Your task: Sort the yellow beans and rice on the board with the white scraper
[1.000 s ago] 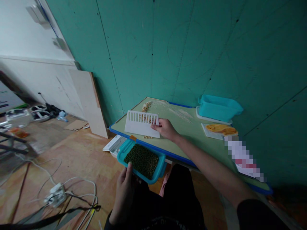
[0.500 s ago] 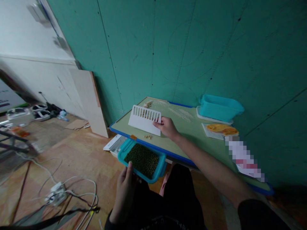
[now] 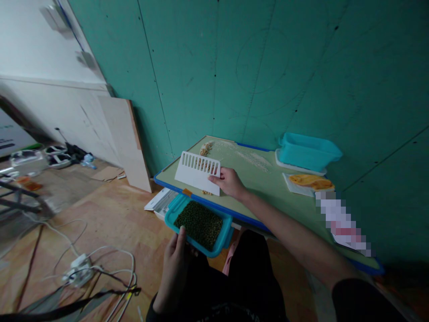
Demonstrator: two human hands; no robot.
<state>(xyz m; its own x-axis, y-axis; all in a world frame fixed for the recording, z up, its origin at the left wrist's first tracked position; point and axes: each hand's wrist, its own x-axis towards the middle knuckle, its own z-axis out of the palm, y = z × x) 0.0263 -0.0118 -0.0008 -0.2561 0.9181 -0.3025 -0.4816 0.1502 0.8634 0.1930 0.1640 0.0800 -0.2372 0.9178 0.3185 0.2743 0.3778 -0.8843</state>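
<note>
My right hand (image 3: pixel 228 182) is closed on the right end of a white slotted scraper (image 3: pixel 194 178), tilted over the table's front left part. Behind it and through its slots show tan pellets (image 3: pixel 205 148); a few more lie by its lower edge. My left hand (image 3: pixel 177 250) grips the near rim of a turquoise plastic tub (image 3: pixel 212 253), thumb on top, fingers hidden beneath. Inside the tub lie many small dark green and brown pellets (image 3: pixel 198 222). The tub is just below the table's front edge.
The pale green table (image 3: pixel 268 197) has a blue edge and streaks of light powder. At its right stand a turquoise bin (image 3: pixel 308 152), a yellow cloth (image 3: pixel 311 181) and a blurred-out packet (image 3: pixel 342 221). White cables and a power strip (image 3: pixel 80 269) lie on the floor at left.
My right hand has drawn the scraper slightly left and nearer to the table's front edge, partly covering the few pellets there. The left hand and tub stay put.
</note>
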